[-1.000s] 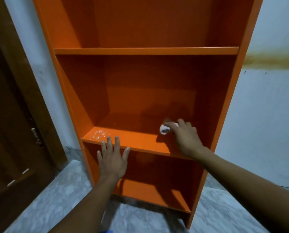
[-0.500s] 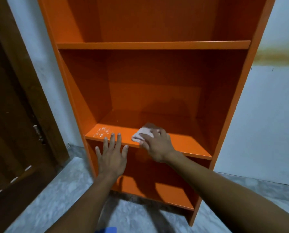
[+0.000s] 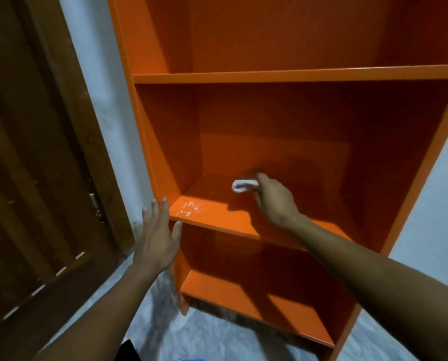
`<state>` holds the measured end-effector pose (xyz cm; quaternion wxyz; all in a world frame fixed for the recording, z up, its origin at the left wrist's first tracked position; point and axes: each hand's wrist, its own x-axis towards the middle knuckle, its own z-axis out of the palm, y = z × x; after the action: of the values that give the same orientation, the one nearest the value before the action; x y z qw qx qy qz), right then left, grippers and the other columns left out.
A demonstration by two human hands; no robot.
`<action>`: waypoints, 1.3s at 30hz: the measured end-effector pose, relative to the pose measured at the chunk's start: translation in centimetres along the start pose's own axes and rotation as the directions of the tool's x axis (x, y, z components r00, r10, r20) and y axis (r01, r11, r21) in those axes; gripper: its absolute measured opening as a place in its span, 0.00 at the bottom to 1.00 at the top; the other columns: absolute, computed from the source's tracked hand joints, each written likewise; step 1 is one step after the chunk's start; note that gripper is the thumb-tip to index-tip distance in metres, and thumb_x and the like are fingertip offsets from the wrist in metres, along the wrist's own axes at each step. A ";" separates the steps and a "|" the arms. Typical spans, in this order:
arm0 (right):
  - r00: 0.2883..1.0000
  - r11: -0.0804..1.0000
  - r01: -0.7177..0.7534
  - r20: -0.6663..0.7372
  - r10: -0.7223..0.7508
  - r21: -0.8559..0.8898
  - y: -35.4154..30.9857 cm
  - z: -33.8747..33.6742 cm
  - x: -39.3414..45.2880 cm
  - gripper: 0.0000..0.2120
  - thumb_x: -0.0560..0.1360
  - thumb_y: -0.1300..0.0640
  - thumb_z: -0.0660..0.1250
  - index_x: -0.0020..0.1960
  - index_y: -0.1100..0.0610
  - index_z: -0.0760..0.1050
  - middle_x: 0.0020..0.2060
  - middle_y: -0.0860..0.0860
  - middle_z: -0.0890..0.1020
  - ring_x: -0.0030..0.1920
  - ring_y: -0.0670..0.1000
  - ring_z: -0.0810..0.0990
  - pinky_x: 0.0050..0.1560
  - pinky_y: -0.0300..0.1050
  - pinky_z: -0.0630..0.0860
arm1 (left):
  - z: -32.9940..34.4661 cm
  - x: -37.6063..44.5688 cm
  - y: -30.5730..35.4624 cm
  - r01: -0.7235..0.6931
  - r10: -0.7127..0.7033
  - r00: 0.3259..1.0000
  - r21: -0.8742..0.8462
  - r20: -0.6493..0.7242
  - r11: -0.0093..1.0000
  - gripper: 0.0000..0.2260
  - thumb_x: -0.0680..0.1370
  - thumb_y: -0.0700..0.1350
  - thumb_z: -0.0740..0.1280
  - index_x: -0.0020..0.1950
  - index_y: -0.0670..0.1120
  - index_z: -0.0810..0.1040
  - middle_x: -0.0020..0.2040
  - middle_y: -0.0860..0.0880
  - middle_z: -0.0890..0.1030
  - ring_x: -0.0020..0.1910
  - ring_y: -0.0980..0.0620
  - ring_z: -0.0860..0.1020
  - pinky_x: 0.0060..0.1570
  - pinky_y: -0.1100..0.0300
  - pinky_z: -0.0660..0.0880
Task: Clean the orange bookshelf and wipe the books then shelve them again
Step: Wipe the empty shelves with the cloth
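- Nearest the camera, below the orange bookshelf [image 3: 269,74], a grey marbled floor [image 3: 217,337] runs under the unit, with a sliver of something blue [image 3: 190,359] at the bottom edge.
- Just left of the bookshelf's front left corner, the left hand [image 3: 156,237] hovers with fingers straight and spread, thumb out toward the shelf edge; it holds nothing, and whether it touches the side panel cannot be told.
- At the front left corner of the bookshelf's middle board [image 3: 217,217], a scatter of white droplets or specks [image 3: 190,208] lies on the orange surface.
- Further in on that same board, the right hand [image 3: 276,200] reaches toward the back, fingers curled round a small white cloth [image 3: 243,185] and pressing it against the board near the centre rear.
- Above the middle board, the next board and the compartment over it show only bare orange panels; the bottom board lies likewise bare.
- Left of the bookshelf, a strip of pale wall [image 3: 108,100] separates it from a dark brown wooden door [image 3: 35,165].
- Right of the bookshelf, more pale wall stands behind.
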<state>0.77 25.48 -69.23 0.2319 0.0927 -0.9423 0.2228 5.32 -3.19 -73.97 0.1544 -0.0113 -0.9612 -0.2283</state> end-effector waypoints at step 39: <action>0.877 0.996 -0.085 0.473 0.087 -0.025 -2.1 13.3 10.5 0.22 0.82 0.45 0.48 0.75 0.35 0.62 0.77 0.43 0.63 0.78 0.53 0.60 0.76 0.52 0.59 | -5.0 3.6 -1.9 -0.132 0.140 0.988 -0.112 0.069 0.985 0.34 0.84 0.44 0.57 0.81 0.59 0.38 0.82 0.57 0.41 0.80 0.42 0.39 0.77 0.36 0.51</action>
<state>-13.12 16.66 -73.98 -0.0149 0.1018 -0.9740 0.2020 3.21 -7.28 -69.48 0.1321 -0.0938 -0.9498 -0.2677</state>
